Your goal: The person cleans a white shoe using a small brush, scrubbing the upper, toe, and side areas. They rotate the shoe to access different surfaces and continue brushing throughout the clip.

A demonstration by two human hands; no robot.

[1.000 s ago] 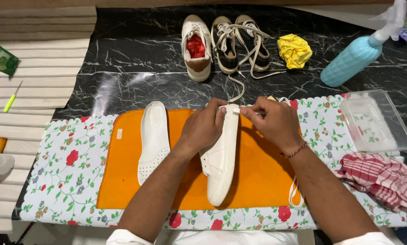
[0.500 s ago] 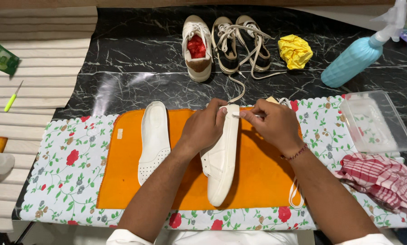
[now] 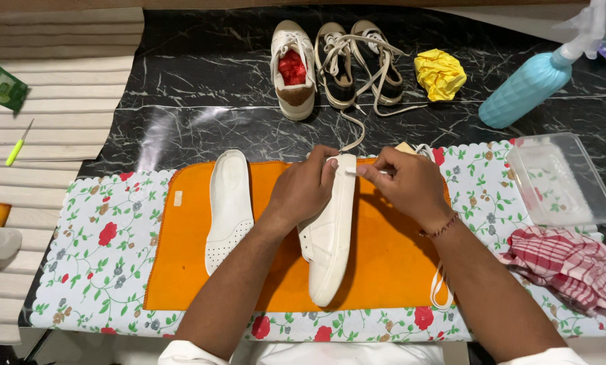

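Note:
A white shoe lies on its side on an orange cloth, sole edge turned up. My left hand grips its upper part near the heel end. My right hand pinches a small white thing against the shoe's far end; what it is I cannot tell. A second white shoe lies flat to the left on the same cloth. A white lace hangs down beside my right forearm.
A floral mat lies under the orange cloth. Behind it stand a tan-and-white shoe, a dark laced pair, a crumpled yellow cloth and a teal spray bottle. A clear plastic box and a red checked cloth sit at right.
Nothing has clearly moved; both hands stay at the far end of the white shoe with only slight finger shifts.

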